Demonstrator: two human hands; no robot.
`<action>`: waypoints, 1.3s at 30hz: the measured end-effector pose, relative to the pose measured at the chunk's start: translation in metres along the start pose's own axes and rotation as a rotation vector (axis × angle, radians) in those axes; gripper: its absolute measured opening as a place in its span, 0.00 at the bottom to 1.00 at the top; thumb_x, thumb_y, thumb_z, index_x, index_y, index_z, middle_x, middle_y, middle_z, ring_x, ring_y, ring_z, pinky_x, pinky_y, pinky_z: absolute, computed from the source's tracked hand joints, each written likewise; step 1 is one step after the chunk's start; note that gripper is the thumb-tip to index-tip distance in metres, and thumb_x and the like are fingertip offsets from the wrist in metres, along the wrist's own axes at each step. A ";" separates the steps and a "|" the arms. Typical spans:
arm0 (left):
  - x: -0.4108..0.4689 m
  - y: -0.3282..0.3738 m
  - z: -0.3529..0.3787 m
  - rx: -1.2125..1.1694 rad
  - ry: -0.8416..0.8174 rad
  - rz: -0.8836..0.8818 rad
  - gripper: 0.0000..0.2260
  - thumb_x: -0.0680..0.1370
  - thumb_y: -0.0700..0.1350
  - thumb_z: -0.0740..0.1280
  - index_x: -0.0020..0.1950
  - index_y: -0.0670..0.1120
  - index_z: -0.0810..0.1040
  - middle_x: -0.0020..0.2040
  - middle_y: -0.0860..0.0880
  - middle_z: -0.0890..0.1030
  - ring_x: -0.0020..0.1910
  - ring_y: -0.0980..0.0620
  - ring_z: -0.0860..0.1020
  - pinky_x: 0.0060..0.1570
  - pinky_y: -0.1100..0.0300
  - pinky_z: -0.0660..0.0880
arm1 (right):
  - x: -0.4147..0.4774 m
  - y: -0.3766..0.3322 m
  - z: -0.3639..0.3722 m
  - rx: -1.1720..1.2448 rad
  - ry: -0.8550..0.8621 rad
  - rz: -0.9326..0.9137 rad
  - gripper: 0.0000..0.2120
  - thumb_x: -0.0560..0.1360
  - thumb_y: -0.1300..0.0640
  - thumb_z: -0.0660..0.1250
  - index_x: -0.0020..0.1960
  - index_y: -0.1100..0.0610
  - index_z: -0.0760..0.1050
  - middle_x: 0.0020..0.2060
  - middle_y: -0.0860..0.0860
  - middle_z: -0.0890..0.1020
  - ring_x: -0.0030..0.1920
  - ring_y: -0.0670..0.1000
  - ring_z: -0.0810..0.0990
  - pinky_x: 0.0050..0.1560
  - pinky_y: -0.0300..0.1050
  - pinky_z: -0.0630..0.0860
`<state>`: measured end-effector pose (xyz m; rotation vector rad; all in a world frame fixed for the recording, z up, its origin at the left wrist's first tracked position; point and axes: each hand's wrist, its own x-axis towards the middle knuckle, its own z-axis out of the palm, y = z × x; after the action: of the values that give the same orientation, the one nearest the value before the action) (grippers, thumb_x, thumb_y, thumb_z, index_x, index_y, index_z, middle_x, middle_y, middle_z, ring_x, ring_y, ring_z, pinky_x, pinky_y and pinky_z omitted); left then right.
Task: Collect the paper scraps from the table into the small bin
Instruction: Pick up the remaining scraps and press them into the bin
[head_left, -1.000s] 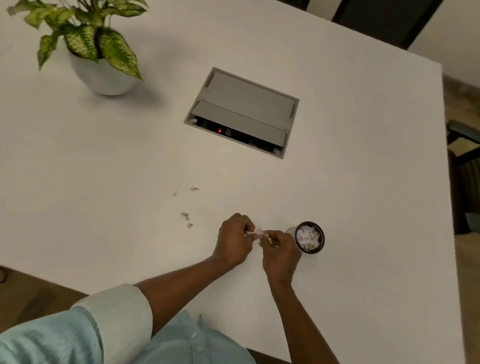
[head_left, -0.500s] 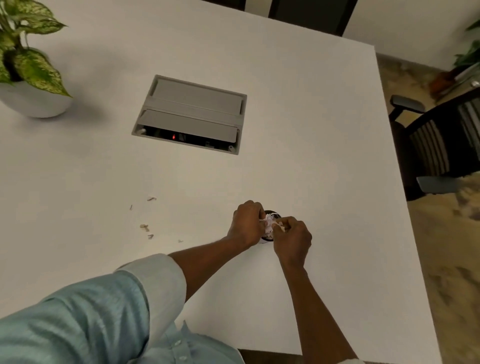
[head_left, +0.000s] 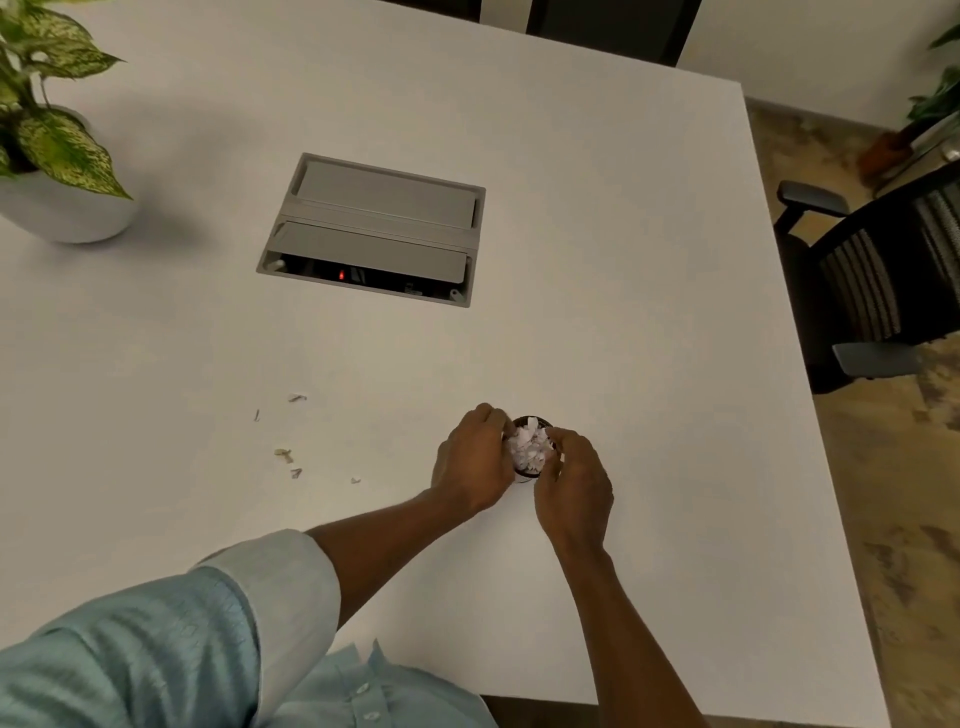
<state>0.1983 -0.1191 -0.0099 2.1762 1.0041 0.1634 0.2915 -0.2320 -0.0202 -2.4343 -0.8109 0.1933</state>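
Your left hand (head_left: 475, 460) and right hand (head_left: 574, 480) cup the small bin (head_left: 530, 470) near you on the worktop (head_left: 597, 260), fingers curled around a heaped wad of paper scraps (head_left: 530, 447). They look light and flyaway, so pinch gently. Leftover bits (head_left: 284, 454) lie left, unobstructed; cable hatch (head_left: 371, 228) and potted plant (head_left: 47, 150) sit farther off.

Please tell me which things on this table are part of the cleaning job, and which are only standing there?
Part of the job:
- small bin, heaped with paper
- loose paper scraps on the table, left of the hands
- left hand and right hand, both at the bin

Only standing there:
- potted plant
- cable box set into the table
- office chair
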 end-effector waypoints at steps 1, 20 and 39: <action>-0.006 -0.009 0.000 0.040 -0.018 0.005 0.09 0.79 0.43 0.67 0.59 0.48 0.76 0.59 0.52 0.77 0.56 0.50 0.76 0.47 0.52 0.77 | -0.004 0.001 0.001 -0.018 -0.022 -0.029 0.19 0.75 0.65 0.67 0.64 0.52 0.76 0.58 0.48 0.82 0.56 0.53 0.80 0.49 0.46 0.76; -0.097 -0.138 0.008 0.560 -0.639 0.145 0.47 0.80 0.49 0.69 0.82 0.42 0.35 0.79 0.44 0.26 0.79 0.46 0.28 0.81 0.48 0.45 | -0.017 0.016 0.037 -0.512 -0.352 -0.304 0.34 0.81 0.33 0.48 0.79 0.53 0.62 0.79 0.52 0.63 0.81 0.51 0.56 0.79 0.63 0.40; -0.095 -0.162 0.012 0.485 -0.583 0.192 0.48 0.77 0.45 0.71 0.83 0.46 0.37 0.81 0.48 0.29 0.80 0.50 0.30 0.81 0.52 0.44 | -0.017 0.014 0.037 -0.419 -0.302 -0.220 0.29 0.82 0.35 0.53 0.74 0.52 0.68 0.74 0.51 0.72 0.77 0.49 0.66 0.79 0.62 0.43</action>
<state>0.0384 -0.1218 -0.1091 2.5214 0.5304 -0.6564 0.2738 -0.2340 -0.0599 -2.7099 -1.3631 0.3413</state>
